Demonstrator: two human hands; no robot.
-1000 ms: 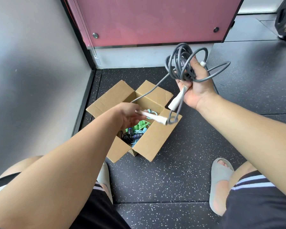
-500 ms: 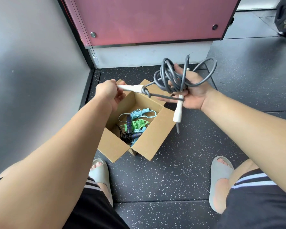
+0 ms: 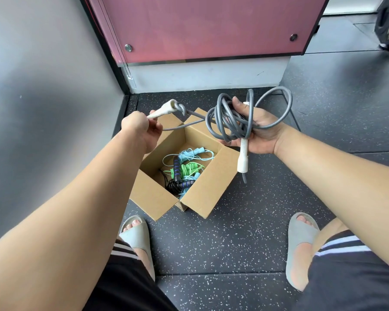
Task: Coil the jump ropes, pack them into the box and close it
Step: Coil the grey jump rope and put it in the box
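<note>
The right hand clutches the grey rope in a loose coil over the open box. The left hand grips one white handle (the other dangles). Unsecured, those loops could spring apart and snag the ropes inside.

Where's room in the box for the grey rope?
The box has bare cardboard in its far corner and along its left wall, beyond the light blue rope; the grey rope might fit there. The near corner is crowded with the green rope and the black rope. Outside, the floor between box and sandals is bare.
</note>
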